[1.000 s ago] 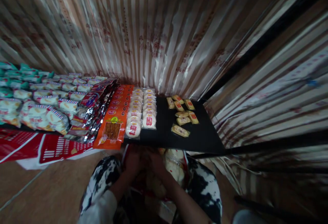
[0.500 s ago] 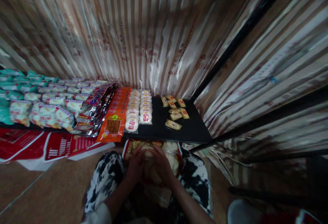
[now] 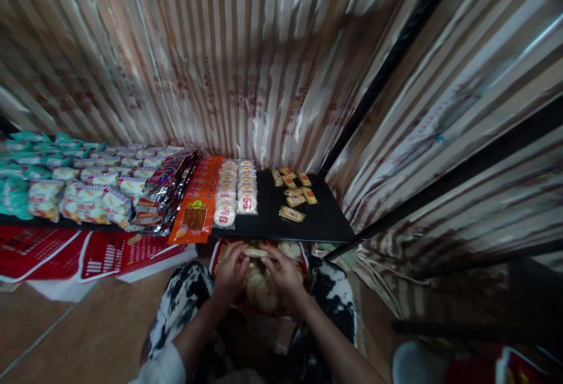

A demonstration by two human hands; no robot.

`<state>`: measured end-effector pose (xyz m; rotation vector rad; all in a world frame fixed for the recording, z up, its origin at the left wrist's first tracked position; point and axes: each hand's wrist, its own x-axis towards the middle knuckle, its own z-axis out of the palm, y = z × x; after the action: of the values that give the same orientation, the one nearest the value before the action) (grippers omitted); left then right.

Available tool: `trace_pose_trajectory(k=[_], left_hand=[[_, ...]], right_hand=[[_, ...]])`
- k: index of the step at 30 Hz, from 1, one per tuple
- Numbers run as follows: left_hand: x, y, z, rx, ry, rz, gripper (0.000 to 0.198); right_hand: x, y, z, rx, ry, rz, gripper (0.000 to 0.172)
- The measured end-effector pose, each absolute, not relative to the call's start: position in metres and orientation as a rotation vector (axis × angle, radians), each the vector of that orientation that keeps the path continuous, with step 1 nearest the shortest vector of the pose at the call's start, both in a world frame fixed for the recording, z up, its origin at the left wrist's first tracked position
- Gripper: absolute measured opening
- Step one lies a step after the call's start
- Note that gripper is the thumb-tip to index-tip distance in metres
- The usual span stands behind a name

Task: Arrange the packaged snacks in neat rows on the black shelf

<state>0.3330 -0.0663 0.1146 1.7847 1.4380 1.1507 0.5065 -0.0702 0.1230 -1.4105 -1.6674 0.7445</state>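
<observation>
My left hand (image 3: pixel 231 271) and my right hand (image 3: pixel 282 271) face each other over a red-edged box (image 3: pixel 303 264) between my knees. Between them they grip a pale, flat wrapped snack (image 3: pixel 255 252) by its two ends. Its exact kind is too blurred to read. Below the hands, round pale wrapped cakes (image 3: pixel 263 293) fill the box. On the black shelf (image 3: pixel 268 228) just beyond, round white wrapped cakes (image 3: pixel 225 213) stand in two overlapping rows. To their right, several small yellow wrapped bars (image 3: pixel 291 214) lie scattered.
Left of the white cakes lie an orange snack packet (image 3: pixel 193 214), dark foil packets (image 3: pixel 153 214), white bags (image 3: pixel 92 202) and green bags (image 3: pixel 15 193). Red printed cardboard (image 3: pixel 109 252) hangs under the shelf. Black metal posts (image 3: pixel 373 94) and striped sheeting (image 3: pixel 246 55) close off the back and right.
My hands have lifted slightly and turned, and the pale snack now shows edge-on between the fingertips. More round cakes in the box are uncovered. The view has shifted a little.
</observation>
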Motion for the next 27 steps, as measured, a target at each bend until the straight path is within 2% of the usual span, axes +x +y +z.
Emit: trace_pose_trajectory(k=[9,14,18,23,27], left_hand=[[0.339,-0.042,0.123,1.206,1.377,1.007,0.030],[0.342,-0.038,0.127,1.005,1.339,1.041,0.035],[0.346,-0.043,0.122,0.805,1.220,1.033,0.039],[0.353,-0.051,0.120,0.748,1.203,0.990,0.031],[0.353,-0.051,0.123,0.818,1.257,0.946,0.022]], right_hand=[[0.502,-0.055,0.146,-1.465,-1.294,1.082,0.030],[0.496,-0.051,0.142,-1.375,-0.831,1.346,0.040],[0.486,-0.054,0.129,-1.357,-0.551,1.367,0.036],[0.476,-0.060,0.116,-1.364,-0.657,1.348,0.026],[0.473,-0.059,0.122,-1.349,-0.662,1.378,0.028]])
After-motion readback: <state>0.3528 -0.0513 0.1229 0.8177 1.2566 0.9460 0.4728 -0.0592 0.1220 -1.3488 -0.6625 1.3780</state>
